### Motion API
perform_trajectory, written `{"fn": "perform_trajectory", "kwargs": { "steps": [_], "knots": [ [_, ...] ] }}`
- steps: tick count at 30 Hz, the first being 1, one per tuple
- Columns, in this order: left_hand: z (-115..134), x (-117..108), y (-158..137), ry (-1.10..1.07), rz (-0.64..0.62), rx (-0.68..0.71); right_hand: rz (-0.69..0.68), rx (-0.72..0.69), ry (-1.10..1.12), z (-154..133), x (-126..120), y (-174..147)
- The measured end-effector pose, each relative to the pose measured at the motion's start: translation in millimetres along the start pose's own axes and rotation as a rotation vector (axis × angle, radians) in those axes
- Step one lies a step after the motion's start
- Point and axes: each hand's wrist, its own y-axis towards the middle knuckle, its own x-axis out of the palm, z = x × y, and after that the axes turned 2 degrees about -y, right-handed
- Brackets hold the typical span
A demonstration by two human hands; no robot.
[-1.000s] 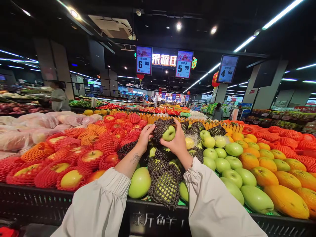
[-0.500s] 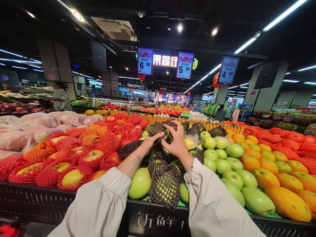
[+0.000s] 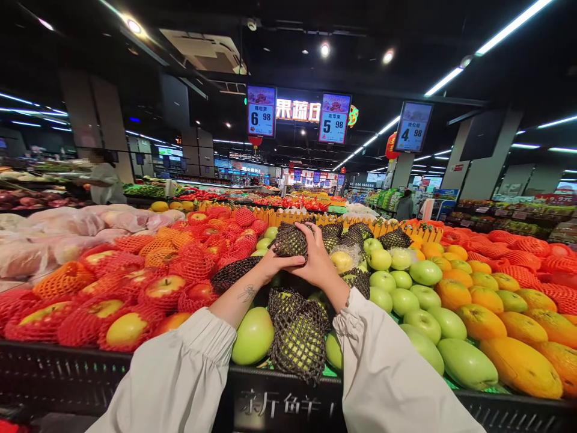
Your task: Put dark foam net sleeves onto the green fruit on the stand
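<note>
1. The netted green apple [image 3: 290,240] sits between both hands, raised a little above the pile of green fruit in the middle of the display bin [image 3: 288,403].
2. The left hand [image 3: 270,264] holds the apple from below and the left, its thumb lying across the lower edge of the dark foam net; the hand is clamped on the fruit.
3. The right hand [image 3: 318,261] closes on it from the right, fingers curled over the top and rear of the net, so it too is clamped on the apple.
4. Directly below the hands lie more apples in black netting [image 3: 300,337], and a bare large green apple [image 3: 253,335] rests just beside the left forearm.
5. To the left are red apples in red foam nets [image 3: 166,282]; to the right, bare green apples [image 3: 406,294] and then oranges [image 3: 496,325].
6. The net covers almost all of the held apple, so its skin hardly shows.
7. The right palm and the fruit's far side are hidden.
8. Both white sleeves [image 3: 180,379] are cut off at the bottom edge.
9. The small print on the hanging price signs [image 3: 334,118] is hard to read.
</note>
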Motion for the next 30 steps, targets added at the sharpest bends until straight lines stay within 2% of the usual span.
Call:
{"fn": "perform_trajectory", "kwargs": {
  "steps": [9, 14, 17, 19, 22, 24, 26, 28, 30],
  "knots": [
    [0, -1, 1, 0.024, 0.012, 0.024, -0.029, 0.057, -0.047, -1, 0, 0],
    [-4, -5, 1, 0.042, 0.023, 0.034, 0.032, 0.02, -0.074, 1, 4, 1],
    [-7, -10, 4, 0.028, 0.018, 0.003, 0.06, 0.05, -0.14, -3, 3, 2],
    [-7, -16, 8, -0.001, -0.022, -0.007, 0.108, 0.077, -0.207, -8, -4, 4],
    [-5, -22, 11, -0.038, -0.1, -0.007, 0.285, 0.133, -0.245, -14, -31, 9],
    [-2, -23, 11, -0.036, -0.121, -0.016, 0.412, 0.257, -0.296, -13, -59, 11],
    [1, -21, 10, -0.024, -0.122, -0.033, 0.478, 0.492, -0.434, -8, -91, 10],
    [2, -18, 9, -0.015, -0.126, -0.049, 0.488, 0.785, -0.569, 2, -119, 5],
    [1, -16, 9, -0.01, -0.134, -0.055, 0.448, 1.013, -0.658, 16, -138, -1]
  ]
}}
